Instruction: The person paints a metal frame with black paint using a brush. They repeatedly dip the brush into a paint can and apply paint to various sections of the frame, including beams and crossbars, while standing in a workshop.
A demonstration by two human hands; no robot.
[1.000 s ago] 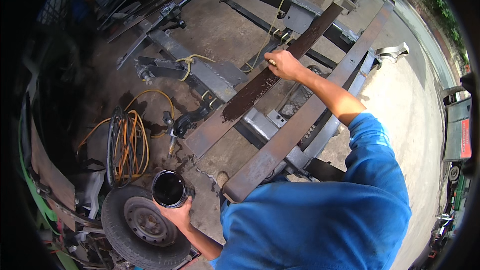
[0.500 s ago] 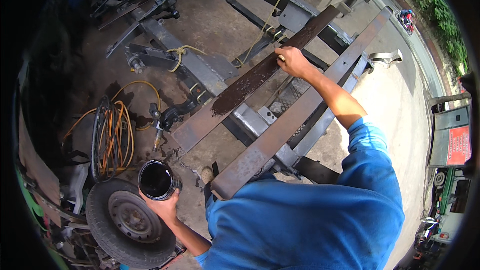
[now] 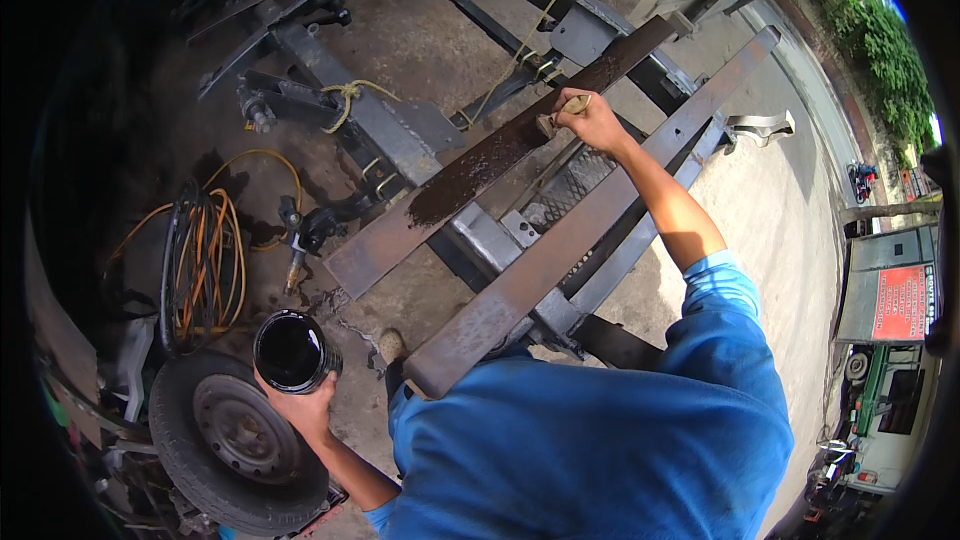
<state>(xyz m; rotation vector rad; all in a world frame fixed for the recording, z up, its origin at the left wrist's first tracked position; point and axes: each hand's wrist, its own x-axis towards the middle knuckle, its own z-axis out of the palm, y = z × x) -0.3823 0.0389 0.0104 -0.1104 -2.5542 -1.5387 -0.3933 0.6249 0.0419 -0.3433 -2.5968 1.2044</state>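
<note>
My right hand (image 3: 592, 124) is closed around a paintbrush (image 3: 577, 104), whose bristles meet the near edge of a long flat steel beam (image 3: 365, 258). Dark wet paint (image 3: 470, 172) coats much of that beam's top, while its lower left end is bare, rusty metal. Down at the left, my left hand (image 3: 303, 408) grips an open can (image 3: 330, 360) of black-looking paint from beneath and the side. A second long beam (image 3: 560, 258), unpainted on top, runs parallel between my body and the coated one.
Below the beams lies a grey metal frame (image 3: 378, 130) with yellow rope (image 3: 350, 92) tied on it. A wheel with tyre (image 3: 175, 440) and coiled orange and black cables (image 3: 210, 260) are near the can. A curved metal piece (image 3: 760, 127) sticks out beyond the second beam.
My right hand has turned and drawn the brush slightly toward the beam's near edge, so its bristles now show. The left hand still holds the can. The whole view has shifted a little.
</note>
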